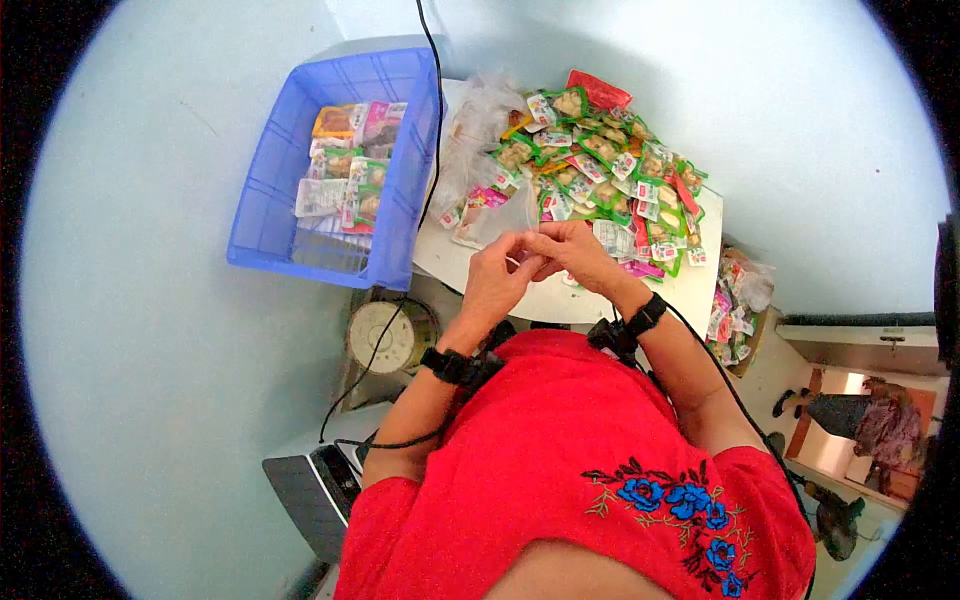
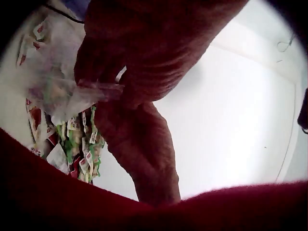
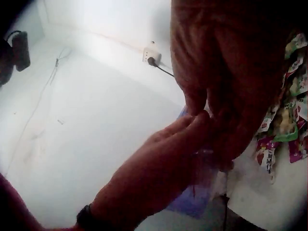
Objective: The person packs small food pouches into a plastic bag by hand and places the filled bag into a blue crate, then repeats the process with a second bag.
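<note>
Apparently, the left hand (image 1: 498, 277) and the right hand (image 1: 575, 254) meet at the edge of a clear bag (image 1: 512, 215), both pinching it with the fingertips, probably because so thin a film needs control from two sides. The bag extends just beyond the fingers, over the white surface (image 1: 550, 302). Near it lies the heap of packets (image 1: 605, 165), perhaps placed for easy reach. At the left is the blue crate (image 1: 268, 190), whose open top leaves the pouches (image 1: 366, 205) inside visible.
</note>
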`<state>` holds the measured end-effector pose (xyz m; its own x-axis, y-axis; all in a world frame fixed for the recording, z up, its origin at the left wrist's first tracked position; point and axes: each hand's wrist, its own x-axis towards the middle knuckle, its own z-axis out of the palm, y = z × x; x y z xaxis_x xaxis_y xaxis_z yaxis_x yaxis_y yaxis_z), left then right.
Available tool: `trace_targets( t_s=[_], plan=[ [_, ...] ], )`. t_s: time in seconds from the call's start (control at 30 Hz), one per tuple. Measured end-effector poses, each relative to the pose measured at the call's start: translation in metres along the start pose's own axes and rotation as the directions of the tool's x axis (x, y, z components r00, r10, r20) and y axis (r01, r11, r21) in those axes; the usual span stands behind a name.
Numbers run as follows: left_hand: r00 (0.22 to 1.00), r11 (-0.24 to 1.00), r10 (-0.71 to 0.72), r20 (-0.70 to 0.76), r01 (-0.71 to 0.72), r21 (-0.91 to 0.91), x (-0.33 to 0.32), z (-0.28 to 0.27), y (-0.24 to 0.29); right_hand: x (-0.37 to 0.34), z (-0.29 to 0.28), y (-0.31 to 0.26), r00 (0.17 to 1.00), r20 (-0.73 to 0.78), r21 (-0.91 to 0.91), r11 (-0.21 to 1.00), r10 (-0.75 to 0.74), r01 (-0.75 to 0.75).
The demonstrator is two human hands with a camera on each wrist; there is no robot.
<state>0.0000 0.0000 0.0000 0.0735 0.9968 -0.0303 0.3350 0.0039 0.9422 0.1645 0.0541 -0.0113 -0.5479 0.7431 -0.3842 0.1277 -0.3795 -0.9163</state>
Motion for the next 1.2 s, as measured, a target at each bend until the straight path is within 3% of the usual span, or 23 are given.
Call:
trace_targets(
  t_s=[0.17, 0.37, 0.47, 0.57, 0.67, 0.77, 0.8, 0.87, 0.97, 1.0, 1.1, 1.2],
  plan=[
    [1.000, 0.998, -0.005, -0.014, 0.004, -0.064, -0.002, -0.009, -0.008, 0.000, 0.010, 0.000, 0.998, -0.013, 0.074, 0.995, -0.064, 0.065],
    [0.963, 0.976, 0.218, -0.158, -0.212, 0.059, -0.002, -0.014, -0.021, 0.003, 0.011, 0.000, 0.999, -0.012, 0.080, 0.996, -0.031, 0.032],
    [0.957, 0.974, 0.224, -0.187, -0.210, 0.088, -0.004, -0.019, -0.031, 0.003, 0.015, 0.000, 0.999, 0.015, 0.059, 0.997, -0.040, 0.039],
    [0.868, 0.916, 0.346, -0.356, -0.230, 0.330, -0.007, -0.033, -0.029, -0.002, 0.020, -0.009, 0.999, -0.048, 0.048, 0.999, -0.006, 0.009],
    [0.672, 0.804, 0.561, -0.484, -0.303, 0.512, -0.002, -0.049, -0.013, -0.001, 0.009, -0.002, 0.988, -0.091, 0.056, 0.991, 0.123, -0.118],
    [0.734, 0.677, 0.617, -0.285, -0.310, 0.668, -0.002, -0.045, -0.025, 0.000, 0.014, -0.002, 0.970, -0.219, -0.144, 0.980, 0.107, -0.141],
    [0.752, 0.686, 0.601, -0.270, -0.312, 0.657, -0.004, -0.042, -0.025, 0.002, 0.016, -0.001, 0.942, -0.330, -0.341, 0.938, -0.062, -0.058],
    [0.794, 0.703, 0.564, -0.228, -0.317, 0.636, -0.010, -0.034, -0.025, 0.008, 0.025, 0.004, 0.801, -0.427, -0.691, 0.723, -0.420, 0.010],
    [0.815, 0.707, 0.539, -0.214, -0.299, 0.641, -0.008, -0.032, -0.027, 0.002, 0.033, -0.006, 0.682, -0.277, -0.846, 0.508, -0.677, 0.162],
    [0.811, 0.721, 0.541, -0.223, -0.310, 0.620, -0.007, -0.029, -0.027, 0.009, 0.029, 0.000, 0.672, -0.145, -0.803, 0.483, -0.727, 0.349],
    [0.814, 0.738, 0.536, -0.222, -0.324, 0.592, -0.004, -0.021, -0.027, 0.007, 0.027, 0.011, 0.841, 0.139, -0.750, 0.499, -0.524, 0.434],
    [0.873, 0.737, 0.463, -0.153, -0.283, 0.613, -0.006, -0.014, -0.028, 0.003, 0.026, 0.012, 0.868, 0.084, -0.759, 0.533, -0.489, 0.374]
  ],
)
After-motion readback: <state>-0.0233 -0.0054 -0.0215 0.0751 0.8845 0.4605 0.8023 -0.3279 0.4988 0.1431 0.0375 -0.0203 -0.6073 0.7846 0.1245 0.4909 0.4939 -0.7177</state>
